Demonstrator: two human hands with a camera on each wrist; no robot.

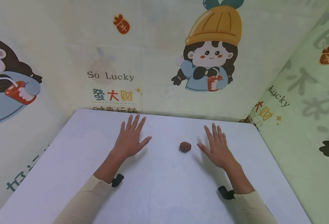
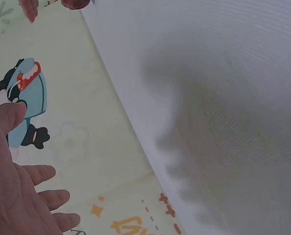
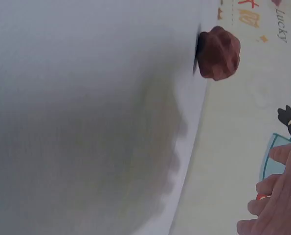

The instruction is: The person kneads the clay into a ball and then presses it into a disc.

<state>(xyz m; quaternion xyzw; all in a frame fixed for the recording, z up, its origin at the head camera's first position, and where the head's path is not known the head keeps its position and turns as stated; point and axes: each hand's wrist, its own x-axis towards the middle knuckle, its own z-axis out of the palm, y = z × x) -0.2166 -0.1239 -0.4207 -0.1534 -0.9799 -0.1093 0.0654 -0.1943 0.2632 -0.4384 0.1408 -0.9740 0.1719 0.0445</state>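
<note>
A small reddish-brown lump [image 1: 185, 147], with a creased and bumpy surface like clay, sits on the white table between the two hands. In the right wrist view the lump [image 3: 218, 53] shows its folds close up. My right hand [image 1: 217, 148] is nearest to it, just to its right, with fingers spread and the thumb pointing toward it. Farther off on the left, my left hand [image 1: 130, 141] also has its fingers straight and spread. Both hands are held over the table, palms down, casting shadows on it, and neither holds anything.
The white tabletop [image 1: 164, 193] ends at a cloth wall [image 1: 159, 62] printed with cartoon figures and lettering. More printed cloth stands along the left and right sides. A dark wrist camera [image 1: 118, 180] sits at the left cuff, another camera [image 1: 226, 193] at the right.
</note>
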